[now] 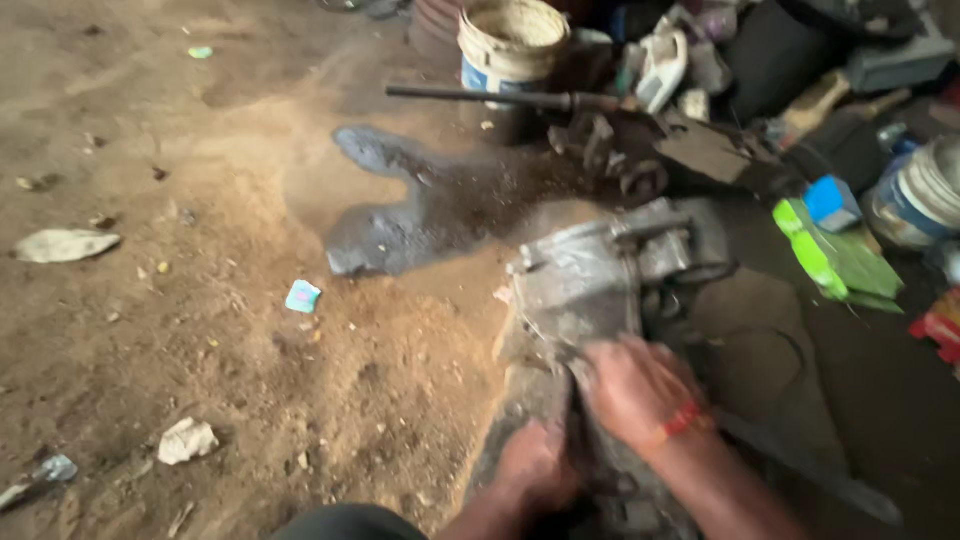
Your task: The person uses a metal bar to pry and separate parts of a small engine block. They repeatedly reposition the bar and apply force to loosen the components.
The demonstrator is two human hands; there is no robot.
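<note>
A grey, greasy metal gearbox housing (590,275) lies on the dirt floor at centre right. My right hand (635,385), with a red thread at the wrist, presses on its near end with fingers curled over the casing. My left hand (535,465) grips the lower part of the same housing, just below and left of the right hand. The picture is blurred, so I cannot tell whether either hand also holds a small tool.
A dark oil patch (420,210) stains the sandy floor. Behind stand a dirty white bucket (510,45), a long dark rod (480,96), dark metal parts (610,150), a green container (830,255) and a second bucket (920,195). Scraps of paper (65,245) lie left.
</note>
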